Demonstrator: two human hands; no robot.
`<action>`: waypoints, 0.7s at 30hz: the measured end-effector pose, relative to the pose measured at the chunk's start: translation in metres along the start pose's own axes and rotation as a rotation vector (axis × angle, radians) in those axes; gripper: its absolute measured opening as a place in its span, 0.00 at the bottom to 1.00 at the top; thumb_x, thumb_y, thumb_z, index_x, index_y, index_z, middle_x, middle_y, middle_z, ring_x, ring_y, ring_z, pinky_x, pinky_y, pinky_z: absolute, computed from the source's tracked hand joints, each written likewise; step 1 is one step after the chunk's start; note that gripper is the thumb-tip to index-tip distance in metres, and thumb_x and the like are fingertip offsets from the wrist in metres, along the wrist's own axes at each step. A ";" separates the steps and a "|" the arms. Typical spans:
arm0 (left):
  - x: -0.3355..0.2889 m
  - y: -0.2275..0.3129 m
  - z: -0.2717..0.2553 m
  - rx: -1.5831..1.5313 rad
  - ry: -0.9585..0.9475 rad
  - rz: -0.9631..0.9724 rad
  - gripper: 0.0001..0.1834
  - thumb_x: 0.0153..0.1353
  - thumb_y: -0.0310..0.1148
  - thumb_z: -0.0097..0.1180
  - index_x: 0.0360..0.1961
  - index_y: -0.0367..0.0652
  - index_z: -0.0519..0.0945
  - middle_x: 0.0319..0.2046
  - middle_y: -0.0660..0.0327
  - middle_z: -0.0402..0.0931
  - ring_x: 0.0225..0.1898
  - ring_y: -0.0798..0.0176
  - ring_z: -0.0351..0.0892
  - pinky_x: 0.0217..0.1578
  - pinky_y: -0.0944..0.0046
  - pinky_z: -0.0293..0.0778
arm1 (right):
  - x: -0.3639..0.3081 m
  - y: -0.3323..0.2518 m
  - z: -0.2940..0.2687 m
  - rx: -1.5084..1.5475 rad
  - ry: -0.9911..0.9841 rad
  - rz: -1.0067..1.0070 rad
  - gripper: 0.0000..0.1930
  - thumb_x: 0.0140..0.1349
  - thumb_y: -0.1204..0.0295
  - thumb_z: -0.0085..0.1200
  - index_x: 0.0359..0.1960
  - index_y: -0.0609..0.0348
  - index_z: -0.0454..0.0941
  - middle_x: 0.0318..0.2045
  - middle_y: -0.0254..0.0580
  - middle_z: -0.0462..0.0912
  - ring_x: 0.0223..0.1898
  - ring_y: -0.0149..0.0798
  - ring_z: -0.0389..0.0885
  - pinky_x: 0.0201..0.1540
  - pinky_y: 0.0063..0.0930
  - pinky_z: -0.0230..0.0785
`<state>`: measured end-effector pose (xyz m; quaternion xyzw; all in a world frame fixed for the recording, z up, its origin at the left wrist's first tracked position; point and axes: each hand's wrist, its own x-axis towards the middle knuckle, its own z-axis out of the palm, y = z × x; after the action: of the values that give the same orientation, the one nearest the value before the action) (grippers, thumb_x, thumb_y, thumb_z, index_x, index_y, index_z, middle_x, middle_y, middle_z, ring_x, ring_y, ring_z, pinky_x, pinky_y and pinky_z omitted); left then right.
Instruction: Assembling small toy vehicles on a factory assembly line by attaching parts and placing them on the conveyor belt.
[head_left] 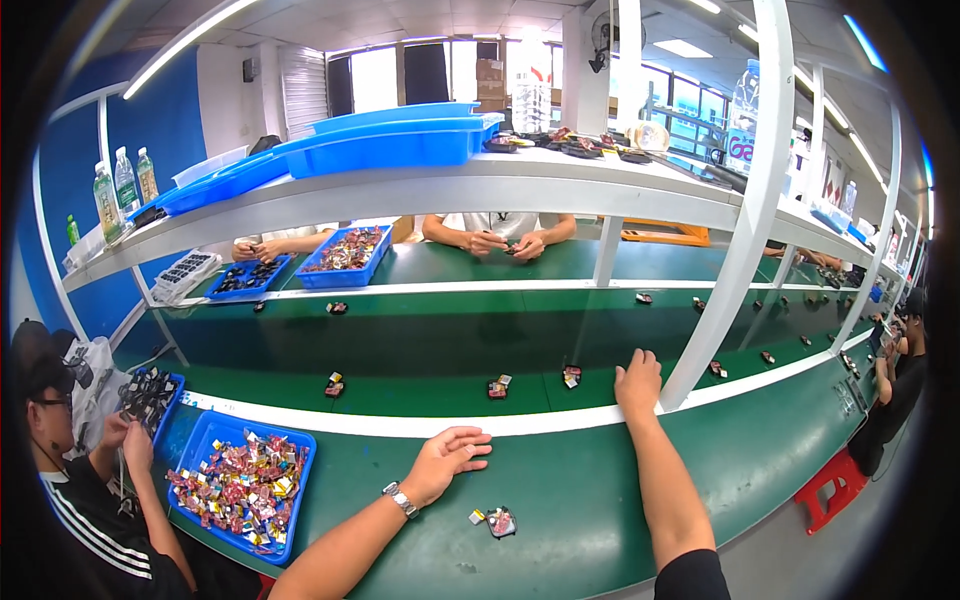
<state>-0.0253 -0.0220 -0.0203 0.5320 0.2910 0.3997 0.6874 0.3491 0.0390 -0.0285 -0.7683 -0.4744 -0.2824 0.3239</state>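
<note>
My left hand [447, 466], with a metal wristwatch [399, 499] on its wrist, hovers over the green bench near the white rail. Its fingers reach loosely rightward and hold nothing. My right hand [639, 384] stretches across the rail to the belt, thumb and fingers apart, with nothing seen in it. Nearest to it on the belt lies a small dark electronic assembly [571, 376] with red and white parts. A similar small assembly [501, 521], with a white-and-yellow tab beside it, rests on the bench between my forearms.
A blue bin [308, 437] of small red-and-yellow parts stands at left, beside a seated person [75, 500] handling black parts. More assemblies [499, 386] are spread along the green belt [440, 335]. A white post [722, 270] rises right of my hand; a shelf [420, 185] spans above.
</note>
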 end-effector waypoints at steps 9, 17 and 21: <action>-0.001 -0.004 -0.003 0.081 0.126 0.052 0.13 0.69 0.24 0.47 0.54 0.33 0.71 0.50 0.48 0.77 0.47 0.59 0.81 0.46 0.60 0.81 | -0.059 -0.175 -0.034 0.473 -0.536 -0.071 0.31 0.48 0.57 0.71 0.42 0.67 0.67 0.37 0.56 0.80 0.43 0.59 0.80 0.46 0.46 0.75; 0.003 0.003 -0.009 0.075 0.308 0.071 0.14 0.73 0.32 0.43 0.52 0.34 0.72 0.45 0.51 0.79 0.40 0.64 0.80 0.40 0.64 0.80 | -0.060 -0.153 -0.029 0.898 -0.593 -0.160 0.19 0.49 0.72 0.67 0.37 0.57 0.68 0.36 0.40 0.81 0.42 0.46 0.79 0.47 0.41 0.71; 0.001 0.013 -0.027 -0.092 0.111 -0.106 0.20 0.76 0.42 0.40 0.54 0.36 0.73 0.45 0.55 0.78 0.42 0.66 0.79 0.41 0.66 0.78 | -0.065 -0.138 -0.096 1.098 -0.774 -0.599 0.19 0.51 0.75 0.68 0.39 0.56 0.69 0.44 0.39 0.81 0.51 0.46 0.75 0.56 0.38 0.68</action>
<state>-0.0505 -0.0060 -0.0146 0.4608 0.3379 0.4047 0.7139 0.1862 -0.0231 0.0159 -0.3775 -0.8174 0.2111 0.3805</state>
